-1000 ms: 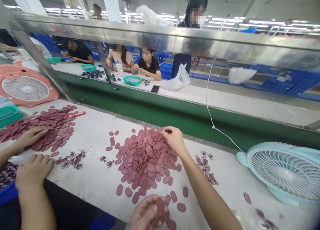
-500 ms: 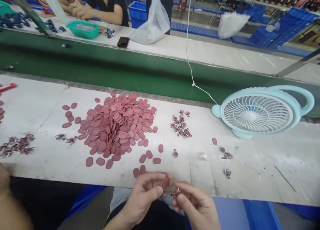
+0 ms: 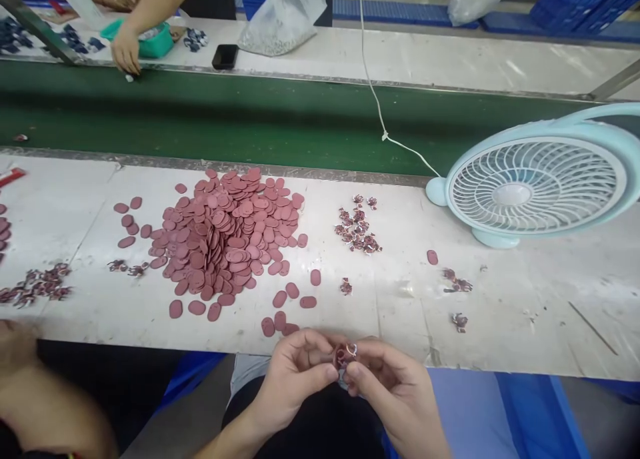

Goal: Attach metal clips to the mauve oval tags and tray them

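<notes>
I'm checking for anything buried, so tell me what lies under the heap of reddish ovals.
The white tabletop shows around the heap and between loose ovals at its edge. Within the heap only overlapping ovals are visible; whatever lies beneath them is covered.

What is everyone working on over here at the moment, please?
At the near edge of the white table, a person holds a small reddish-brown piece with silvery bits between the fingertips of the left hand and right hand. Ahead lies a heap of reddish oval discs, with a cluster of brown-and-silver parts to its right. Across the green strip, a co-worker's hand reaches down near a green tray.
</notes>
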A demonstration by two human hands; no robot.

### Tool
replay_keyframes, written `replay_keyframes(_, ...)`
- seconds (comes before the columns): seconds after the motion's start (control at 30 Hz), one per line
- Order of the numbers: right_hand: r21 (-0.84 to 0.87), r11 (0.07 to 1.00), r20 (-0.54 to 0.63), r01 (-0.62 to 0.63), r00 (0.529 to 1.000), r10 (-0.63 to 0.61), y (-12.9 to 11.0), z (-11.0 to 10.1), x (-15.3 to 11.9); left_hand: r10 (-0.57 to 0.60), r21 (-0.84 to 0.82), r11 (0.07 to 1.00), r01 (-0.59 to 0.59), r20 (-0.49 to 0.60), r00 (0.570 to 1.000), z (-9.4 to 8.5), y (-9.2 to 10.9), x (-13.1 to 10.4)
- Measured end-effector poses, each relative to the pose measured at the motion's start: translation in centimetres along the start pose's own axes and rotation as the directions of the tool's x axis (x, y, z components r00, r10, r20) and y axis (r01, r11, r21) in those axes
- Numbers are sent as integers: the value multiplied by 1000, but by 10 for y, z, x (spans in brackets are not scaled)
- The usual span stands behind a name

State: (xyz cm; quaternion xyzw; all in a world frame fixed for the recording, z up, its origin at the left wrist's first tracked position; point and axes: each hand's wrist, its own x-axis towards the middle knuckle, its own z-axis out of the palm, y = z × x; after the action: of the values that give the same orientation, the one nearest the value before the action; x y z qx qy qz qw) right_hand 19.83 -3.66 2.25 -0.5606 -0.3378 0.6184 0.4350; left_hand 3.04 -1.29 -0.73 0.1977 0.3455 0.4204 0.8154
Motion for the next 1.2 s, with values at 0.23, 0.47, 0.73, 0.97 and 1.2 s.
replay_keyframes(0.23, -46, 999, 77, -19, 997, 22, -13, -8, 4, -8, 89, 996, 8, -8, 1000, 1, -2, 3)
replay_keyframes(0.47, -74, 997, 76, -15, 997, 20, -8, -11, 2, -6, 93, 996, 7, -13, 1000, 1, -5, 3)
replay_keyframes(0.73, -43, 999, 23, -25, 999, 26, -6, -6, 3, 58, 164, 985, -55, -16, 998, 2, -5, 2)
replay_keyframes(0.97, 17, 1000, 23, -24, 999, 24, -4, -5, 3, 77, 150, 986, -68, -54, 996, 2, -12, 2)
replay_keyframes(1.2, 57, 998, -24, 28, 999, -27, -1, -1, 4, 83, 166, 984, -68, -86, 993, 3, -12, -2)
